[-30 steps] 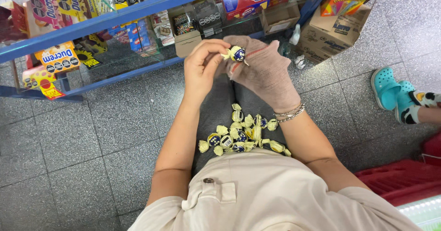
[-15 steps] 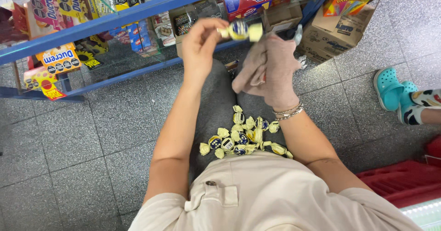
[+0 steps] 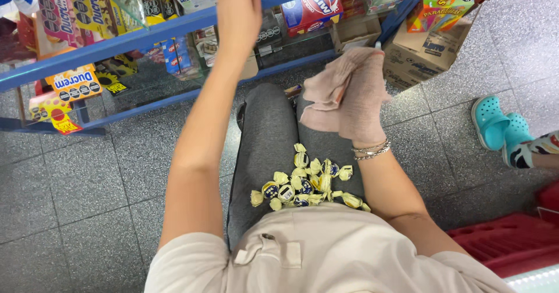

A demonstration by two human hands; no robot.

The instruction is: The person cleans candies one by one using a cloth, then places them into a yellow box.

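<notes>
I sit on a grey speckled floor with a heap of several yellow-wrapped candies in my lap, on my grey trousers. My left hand is raised to the blue shelf rail, its fingertips cut off by the top edge, so what it holds is hidden. My right hand hovers above my right thigh, wrapped in and gripping a pink cloth. Bracelets circle that wrist.
The blue metal shelf unit with glass panes holds several snack packets and boxes. Cardboard boxes stand on the floor at the right. Another person's feet in turquoise clogs are at the right edge. A red crate sits at lower right.
My left hand has risen from in front of my chest up to the shelf, carrying the candy out of view. The right hand with the cloth has dropped slightly and stayed over my thigh.
</notes>
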